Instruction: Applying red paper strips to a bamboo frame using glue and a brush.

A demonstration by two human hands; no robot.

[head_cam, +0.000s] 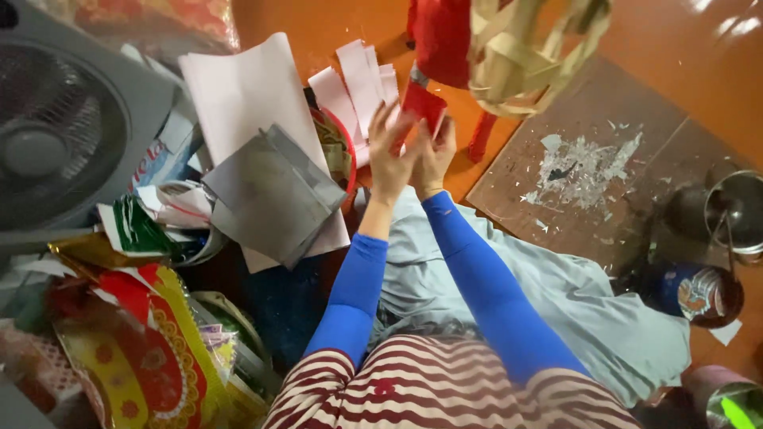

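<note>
My left hand point(389, 156) and my right hand point(434, 156) are raised close together in front of me, both pinching a piece of red paper point(422, 106). Both arms wear blue sleeves. The red paper belongs to a hanging lantern-like frame of woven pale bamboo strips point(526, 52) with red covering point(442, 36), just above my hands. White paper strips point(354, 82) lie on the orange floor behind my hands.
A grey fan point(63, 127) stands at far left. White sheets point(242, 91) and a grey folded sheet point(270, 195) lie left of my hands. Coloured decorated paper point(135, 342) piles at lower left. A brown board point(588, 167) with scraps, a metal pot point(735, 210) and a tin point(695, 294) are right.
</note>
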